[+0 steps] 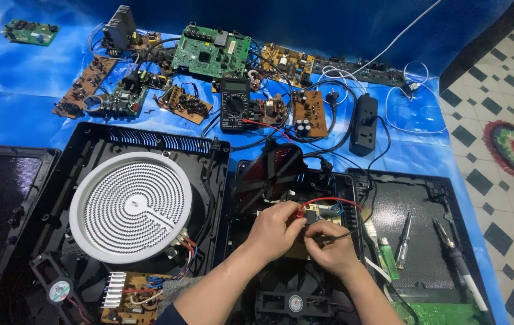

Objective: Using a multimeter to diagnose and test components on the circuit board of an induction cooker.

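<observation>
Circuit boards (211, 51) beyond black multimeter (235, 103)

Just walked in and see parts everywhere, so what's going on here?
A person sits over an opened cooktop housing on a blue sheet. The left hand holds a red probe and the right hand a black probe, both tips on the circuit board inside. A multimeter lies beyond, among loose boards. A round white heating element sits left.

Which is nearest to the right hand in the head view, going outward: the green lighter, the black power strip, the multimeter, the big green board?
From the right hand:
1. Green lighter, just to its right.
2. Black power strip, beyond it, slightly right.
3. Multimeter, farther back, to the left.
4. Big green board, at the far edge.
</observation>
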